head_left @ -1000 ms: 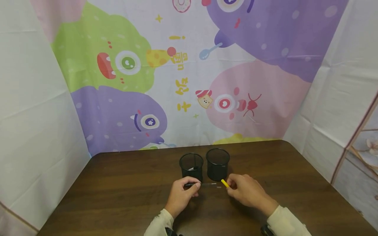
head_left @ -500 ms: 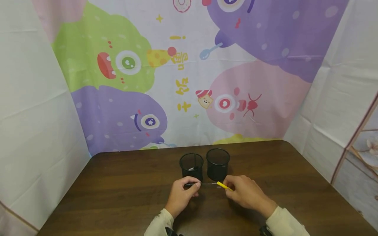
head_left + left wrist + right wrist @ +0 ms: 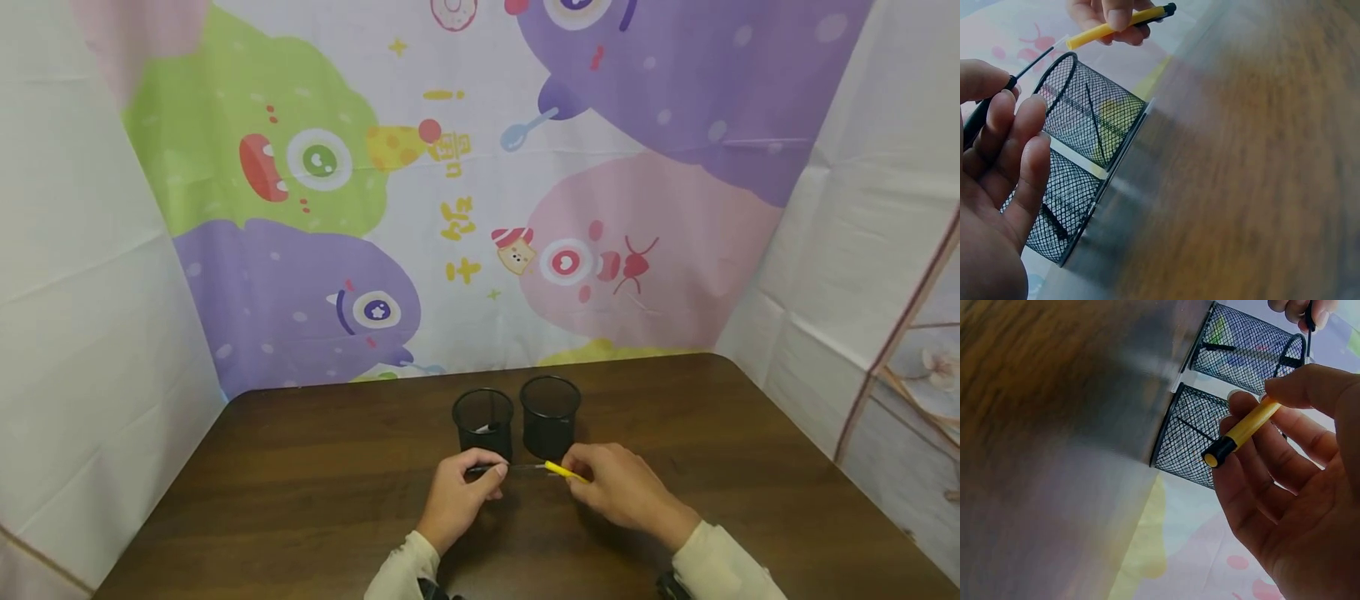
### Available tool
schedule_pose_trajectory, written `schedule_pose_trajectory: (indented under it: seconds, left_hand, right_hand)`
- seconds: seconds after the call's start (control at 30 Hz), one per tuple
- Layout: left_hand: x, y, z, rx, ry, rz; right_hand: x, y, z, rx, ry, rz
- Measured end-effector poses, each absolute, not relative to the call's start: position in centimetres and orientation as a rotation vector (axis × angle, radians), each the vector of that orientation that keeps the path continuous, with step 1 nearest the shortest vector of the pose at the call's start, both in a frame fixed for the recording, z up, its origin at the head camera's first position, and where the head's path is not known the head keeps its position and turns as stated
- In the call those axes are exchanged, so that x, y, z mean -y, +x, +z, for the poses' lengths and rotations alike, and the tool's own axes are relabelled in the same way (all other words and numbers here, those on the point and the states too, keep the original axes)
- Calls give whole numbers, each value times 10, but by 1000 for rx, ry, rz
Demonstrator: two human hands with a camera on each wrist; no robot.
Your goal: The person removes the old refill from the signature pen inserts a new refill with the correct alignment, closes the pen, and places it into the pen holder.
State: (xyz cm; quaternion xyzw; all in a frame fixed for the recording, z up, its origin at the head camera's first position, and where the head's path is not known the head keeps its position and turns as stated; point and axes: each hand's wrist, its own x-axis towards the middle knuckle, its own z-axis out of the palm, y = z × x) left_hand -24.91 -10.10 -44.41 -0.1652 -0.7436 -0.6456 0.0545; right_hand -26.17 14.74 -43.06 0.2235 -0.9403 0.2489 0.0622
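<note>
My left hand [image 3: 459, 496] pinches a black pen section [image 3: 977, 122] between thumb and fingertips. A thin refill [image 3: 1035, 64] sticks out of it toward the right hand, ending in a clear tip. In my right hand [image 3: 622, 487], thumb and fingers grip a yellow pen barrel [image 3: 1250, 425] with a black end. The barrel's free end points left and lies right at the refill's tip, nearly in line with it. Both hands are held low over the table, in front of two black mesh pen cups.
The left mesh cup [image 3: 486, 446] has a small white and dark item inside. Beside it stands the right mesh cup [image 3: 549, 437]. Both are on the brown wooden table [image 3: 300, 483], before a cartoon-printed cloth [image 3: 480, 325] that hangs at the back.
The right hand has brought the yellow barrel left to the refill's tip and tilted it flatter. The left hand has stayed almost still. The head view has shifted slightly.
</note>
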Motion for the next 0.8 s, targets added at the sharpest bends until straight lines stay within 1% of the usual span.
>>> schedule_pose_trajectory:
  seconds: [0.57,0.8]
  left_hand:
    - [102,-251,-446,2253,-488,-1948]
    - [103,-266,-471,2251,-490,-1968]
  right_hand:
    - [-147,-261,-427,2817,672,739]
    - [-144,-260,-426,2800,741,745]
